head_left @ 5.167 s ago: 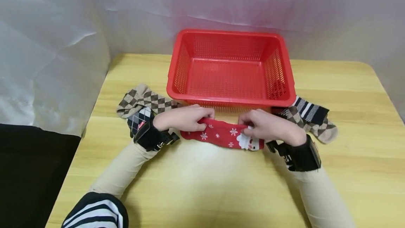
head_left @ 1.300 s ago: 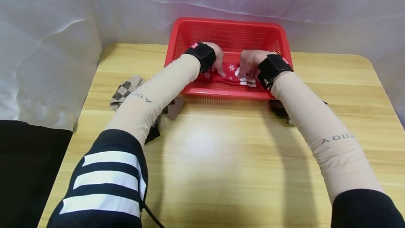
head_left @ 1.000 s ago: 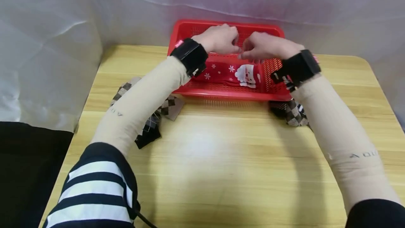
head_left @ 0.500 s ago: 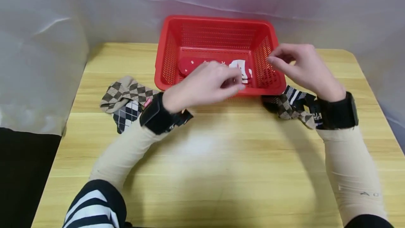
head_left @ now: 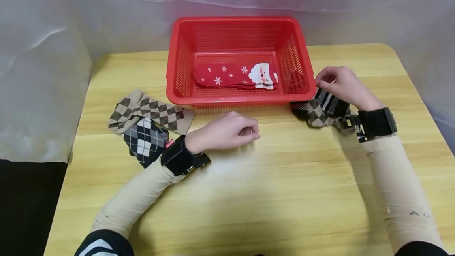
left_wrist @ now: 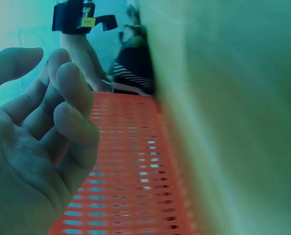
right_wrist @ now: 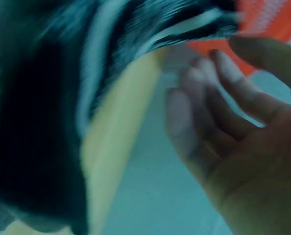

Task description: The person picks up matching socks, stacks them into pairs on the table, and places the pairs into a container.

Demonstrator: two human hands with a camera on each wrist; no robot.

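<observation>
My left hand [head_left: 227,131] hovers over the table in front of the basket, its fingers loosely curved around nothing. In the left wrist view its thumb stands apart from the bent fingers [left_wrist: 74,93]. My right hand [head_left: 346,86] is at the basket's right front corner, over a black-and-white striped sock [head_left: 332,104]. In the right wrist view the thumb tip and fingertips [right_wrist: 180,110] are right at that sock's edge, with a small gap between them. A brown checkered sock [head_left: 316,114] lies beneath the striped one. Red Santa socks [head_left: 231,76] lie flat inside the red basket [head_left: 232,100].
On the left side of the table [head_left: 249,208] a beige-brown checkered sock [head_left: 156,110] overlaps a grey argyle sock [head_left: 145,139]. Pale curtain cloth [head_left: 124,11] hangs close behind the basket and along the left.
Both hands have put the red Santa socks from the table into the basket and let go. The left hand has drawn back toward the front; the right has moved right and down to the striped sock.
</observation>
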